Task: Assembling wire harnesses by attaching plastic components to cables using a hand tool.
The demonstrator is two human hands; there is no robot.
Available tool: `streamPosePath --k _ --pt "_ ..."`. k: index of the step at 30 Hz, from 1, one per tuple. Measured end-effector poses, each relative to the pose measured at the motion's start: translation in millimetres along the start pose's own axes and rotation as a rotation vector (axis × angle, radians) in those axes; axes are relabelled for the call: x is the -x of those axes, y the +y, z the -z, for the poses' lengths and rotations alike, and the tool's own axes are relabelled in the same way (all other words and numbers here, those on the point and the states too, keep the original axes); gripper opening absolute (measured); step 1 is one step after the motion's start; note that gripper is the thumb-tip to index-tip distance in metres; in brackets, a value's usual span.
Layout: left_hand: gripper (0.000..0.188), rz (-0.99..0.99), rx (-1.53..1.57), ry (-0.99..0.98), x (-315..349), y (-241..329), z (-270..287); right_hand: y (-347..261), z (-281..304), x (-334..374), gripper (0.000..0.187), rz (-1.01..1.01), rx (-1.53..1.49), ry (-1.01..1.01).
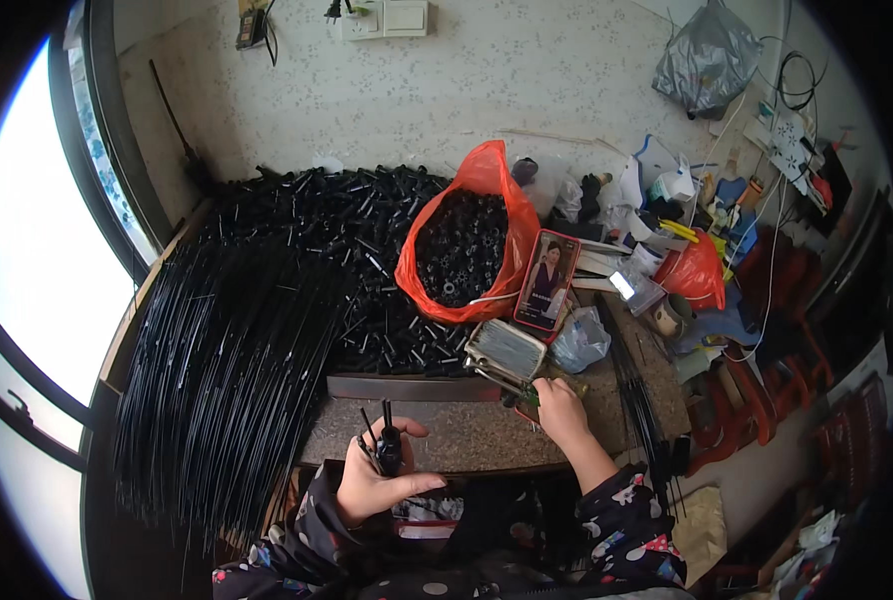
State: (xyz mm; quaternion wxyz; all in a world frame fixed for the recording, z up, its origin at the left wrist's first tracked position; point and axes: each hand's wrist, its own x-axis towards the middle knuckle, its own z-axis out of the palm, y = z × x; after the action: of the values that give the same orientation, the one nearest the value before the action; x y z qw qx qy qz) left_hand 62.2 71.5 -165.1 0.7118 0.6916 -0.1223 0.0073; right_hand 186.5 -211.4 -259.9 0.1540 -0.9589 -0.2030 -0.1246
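Observation:
My left hand (pixel 372 485) is curled palm up near the table's front edge, with thumb and forefinger apart. Held in its fingers are small black plastic parts (pixel 390 450) with thin stems pointing up. My right hand (pixel 561 408) is closed at the near right corner of a small metal tray (pixel 535 350). Thin, pale metal pins (pixel 505 346) fill the tray. Something green shows by the right fingertips, but what the fingers grip is mostly hidden. An orange-red plastic bag (pixel 404 268) beyond the tray stands open, full of small black ring-like pieces (pixel 462 245).
Long thin black rods (pixel 227 380) cover the left side of the table. Behind them lies a heap of black plastic parts (pixel 317 215). A phone (pixel 547 280) leans beside the bag, with a clear plastic bag (pixel 582 340) nearby. Clutter and cables fill the right.

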Motion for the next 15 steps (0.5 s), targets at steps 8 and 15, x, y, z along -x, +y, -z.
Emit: streamPosePath --k 8,15 --pt "0.042 -0.008 -0.051 -0.014 8.7 0.0 -11.8 -24.3 1.3 8.2 0.025 -0.312 -0.576 0.304" --pt "0.065 -0.151 0.062 0.040 9.6 17.6 -41.6 -177.7 78.7 52.4 0.021 -0.289 -1.865 0.069"
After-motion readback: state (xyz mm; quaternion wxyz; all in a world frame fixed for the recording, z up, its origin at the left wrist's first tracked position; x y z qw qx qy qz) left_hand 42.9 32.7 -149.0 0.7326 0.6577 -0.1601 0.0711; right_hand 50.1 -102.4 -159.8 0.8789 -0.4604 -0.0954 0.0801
